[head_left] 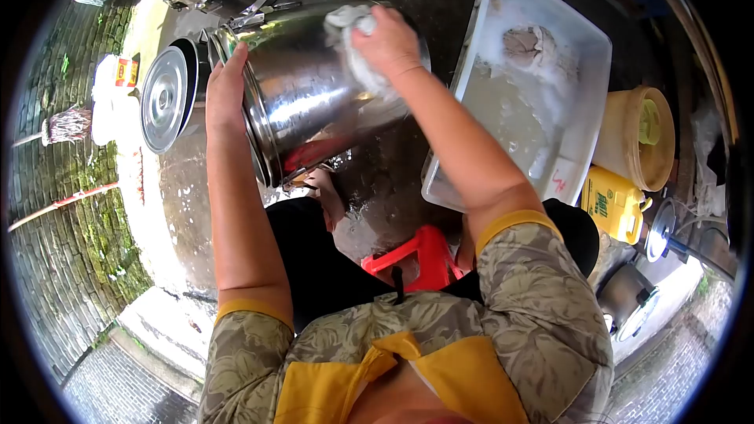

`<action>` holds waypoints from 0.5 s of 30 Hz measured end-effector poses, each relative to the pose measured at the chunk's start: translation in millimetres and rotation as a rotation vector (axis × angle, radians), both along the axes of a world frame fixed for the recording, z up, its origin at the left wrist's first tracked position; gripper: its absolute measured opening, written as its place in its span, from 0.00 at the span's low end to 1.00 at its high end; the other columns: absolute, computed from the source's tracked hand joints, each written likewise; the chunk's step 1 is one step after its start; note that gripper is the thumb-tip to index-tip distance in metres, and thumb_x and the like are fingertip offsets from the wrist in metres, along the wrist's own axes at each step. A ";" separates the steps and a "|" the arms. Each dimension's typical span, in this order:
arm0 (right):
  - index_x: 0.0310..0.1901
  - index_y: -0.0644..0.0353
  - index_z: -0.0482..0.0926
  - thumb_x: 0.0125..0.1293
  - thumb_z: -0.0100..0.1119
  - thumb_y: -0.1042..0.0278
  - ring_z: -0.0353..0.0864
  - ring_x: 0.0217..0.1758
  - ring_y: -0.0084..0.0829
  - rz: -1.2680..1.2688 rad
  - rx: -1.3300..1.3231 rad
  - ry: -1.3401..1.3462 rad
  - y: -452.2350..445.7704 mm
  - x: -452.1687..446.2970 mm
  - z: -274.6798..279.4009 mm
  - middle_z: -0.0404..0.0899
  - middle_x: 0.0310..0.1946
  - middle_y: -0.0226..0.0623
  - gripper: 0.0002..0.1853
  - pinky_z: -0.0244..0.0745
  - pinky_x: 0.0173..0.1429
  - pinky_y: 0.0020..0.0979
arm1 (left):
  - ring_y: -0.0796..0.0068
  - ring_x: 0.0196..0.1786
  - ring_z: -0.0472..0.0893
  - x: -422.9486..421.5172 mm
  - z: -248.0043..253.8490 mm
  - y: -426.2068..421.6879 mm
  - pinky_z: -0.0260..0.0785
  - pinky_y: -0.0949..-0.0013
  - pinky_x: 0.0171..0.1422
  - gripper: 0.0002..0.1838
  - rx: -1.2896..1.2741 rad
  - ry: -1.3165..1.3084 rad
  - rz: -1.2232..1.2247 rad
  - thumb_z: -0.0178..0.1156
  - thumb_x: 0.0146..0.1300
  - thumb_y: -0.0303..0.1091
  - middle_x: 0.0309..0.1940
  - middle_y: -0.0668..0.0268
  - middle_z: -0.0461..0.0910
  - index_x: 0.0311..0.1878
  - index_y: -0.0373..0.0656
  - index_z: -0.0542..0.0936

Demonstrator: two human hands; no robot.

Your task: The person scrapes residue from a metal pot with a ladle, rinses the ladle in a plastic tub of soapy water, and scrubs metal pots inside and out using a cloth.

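A large shiny steel pot [302, 86] lies tilted on its side in front of me, its rim towards the left. My left hand [226, 93] is closed on that rim; some of its fingers are hidden. My right hand [386, 41] presses a wet white cloth [345, 27] against the outer wall near the pot's other end, fingers closed on it. To the right stands a translucent plastic tub [479, 102] holding cloudy, sudsy water, with a greyish cloth [530, 45] in the foam.
Lidded steel pots [165, 100] stand at the left and upper left. A beige bucket [616, 137], a yellow jug [609, 202] and another metal pot [627, 298] are on the right. A red plastic stool [428, 259] is below me. Mops [67, 126] lean by the mossy brick wall.
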State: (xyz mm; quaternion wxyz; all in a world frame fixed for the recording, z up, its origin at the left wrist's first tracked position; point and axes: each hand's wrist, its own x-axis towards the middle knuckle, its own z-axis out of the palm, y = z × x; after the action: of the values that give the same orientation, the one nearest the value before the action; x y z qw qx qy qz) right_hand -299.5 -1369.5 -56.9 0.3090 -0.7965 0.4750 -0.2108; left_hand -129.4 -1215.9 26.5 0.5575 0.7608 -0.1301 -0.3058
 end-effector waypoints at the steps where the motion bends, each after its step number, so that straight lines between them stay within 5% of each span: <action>1: 0.53 0.58 0.74 0.51 0.58 0.50 0.76 0.51 0.48 -0.079 -0.015 0.069 -23.6 -17.1 -25.1 0.77 0.48 0.48 0.28 0.72 0.56 0.39 | 0.76 0.40 0.78 1.9 -0.9 -2.1 0.68 0.72 0.48 0.19 -0.009 -0.013 0.022 0.58 0.63 0.45 0.39 0.66 0.81 0.46 0.37 0.78; 4: 0.45 0.60 0.79 0.52 0.62 0.58 0.82 0.34 0.33 0.059 0.557 0.179 -112.7 -115.9 -101.6 0.82 0.34 0.39 0.21 0.76 0.41 0.36 | 0.75 0.37 0.80 5.8 -1.0 -9.0 0.70 0.72 0.45 0.17 -0.087 0.082 -0.030 0.56 0.65 0.44 0.36 0.66 0.81 0.45 0.38 0.79; 5: 0.45 0.59 0.80 0.55 0.63 0.58 0.83 0.34 0.33 0.019 0.836 -0.174 -104.2 -158.2 -96.7 0.83 0.34 0.37 0.19 0.76 0.39 0.35 | 0.75 0.36 0.80 6.2 -3.1 -9.0 0.71 0.72 0.44 0.16 -0.117 0.133 -0.045 0.55 0.65 0.43 0.35 0.66 0.82 0.44 0.38 0.79; 8: 0.48 0.63 0.78 0.62 0.58 0.62 0.83 0.37 0.30 -0.218 1.166 -0.433 -93.4 -263.1 -124.6 0.82 0.38 0.37 0.17 0.79 0.41 0.31 | 0.75 0.34 0.81 5.4 -1.0 -7.5 0.72 0.72 0.41 0.16 -0.090 0.176 -0.052 0.54 0.66 0.43 0.35 0.65 0.82 0.44 0.38 0.79; 9: 0.48 0.65 0.78 0.58 0.62 0.57 0.83 0.38 0.31 -0.167 1.067 -0.536 -83.3 -295.6 -147.3 0.82 0.40 0.38 0.21 0.79 0.42 0.31 | 0.75 0.34 0.81 5.6 -1.1 -9.5 0.72 0.72 0.40 0.16 -0.080 0.175 -0.042 0.54 0.66 0.43 0.34 0.65 0.82 0.44 0.38 0.79; 11: 0.52 0.66 0.75 0.53 0.65 0.51 0.83 0.42 0.36 -0.553 0.660 -0.039 -60.3 -344.9 -222.4 0.81 0.43 0.40 0.30 0.77 0.48 0.33 | 0.74 0.32 0.81 -1.8 3.9 -11.8 0.73 0.72 0.39 0.16 -0.051 0.156 -0.034 0.54 0.66 0.43 0.34 0.65 0.82 0.44 0.38 0.79; 13: 0.58 0.62 0.72 0.48 0.67 0.49 0.80 0.49 0.41 -0.668 0.445 0.375 -9.8 -360.5 -269.2 0.79 0.48 0.45 0.37 0.74 0.52 0.34 | 0.75 0.32 0.81 -1.0 1.7 -15.4 0.73 0.73 0.39 0.15 -0.041 0.148 0.030 0.54 0.66 0.43 0.33 0.65 0.82 0.44 0.39 0.79; 15: 0.58 0.51 0.73 0.49 0.64 0.49 0.76 0.54 0.44 -0.763 -0.026 0.635 59.3 -328.2 -283.3 0.77 0.51 0.46 0.33 0.67 0.60 0.39 | 0.75 0.32 0.81 -4.9 4.6 -16.7 0.72 0.73 0.39 0.15 -0.046 0.148 0.031 0.54 0.66 0.43 0.33 0.66 0.82 0.43 0.39 0.79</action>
State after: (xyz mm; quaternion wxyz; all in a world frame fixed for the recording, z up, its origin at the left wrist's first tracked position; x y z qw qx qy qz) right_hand -627.7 -1310.1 -340.3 0.0401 -0.5947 0.8006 -0.0615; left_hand -134.3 -1232.5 31.0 0.5876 0.7251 -0.0837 -0.3493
